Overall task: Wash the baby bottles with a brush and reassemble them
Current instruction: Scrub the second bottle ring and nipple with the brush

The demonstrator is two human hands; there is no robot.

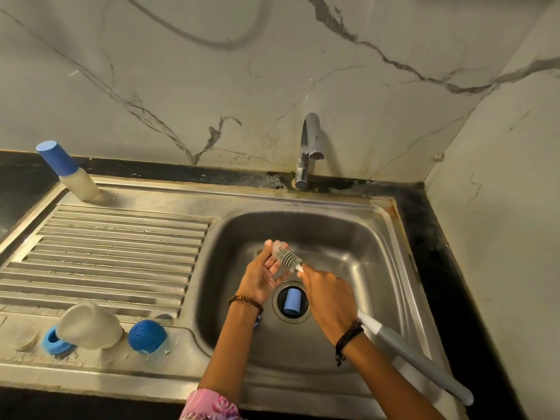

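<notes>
Over the sink basin (357, 237), my left hand (263, 275) holds a small clear teat (279, 246) at its fingertips. My right hand (328, 298) grips the long grey-and-white bottle brush (403, 344), whose bristled head (289, 258) lies against the teat. A blue cap (292, 302) lies on the drain. On the draining board stand a bottle lying on its side (91, 325), a blue screw ring (54, 341) and a blue dome-shaped cap (147, 336). At the back left stands an assembled bottle with a blue cap (71, 172).
A chrome tap (309, 147) rises behind the basin, and no water shows under it. The ribbed draining board (115, 253) fills the left side. A black counter (436, 253) and marble wall close in on the right. A small pale disc (27, 341) lies at the far left.
</notes>
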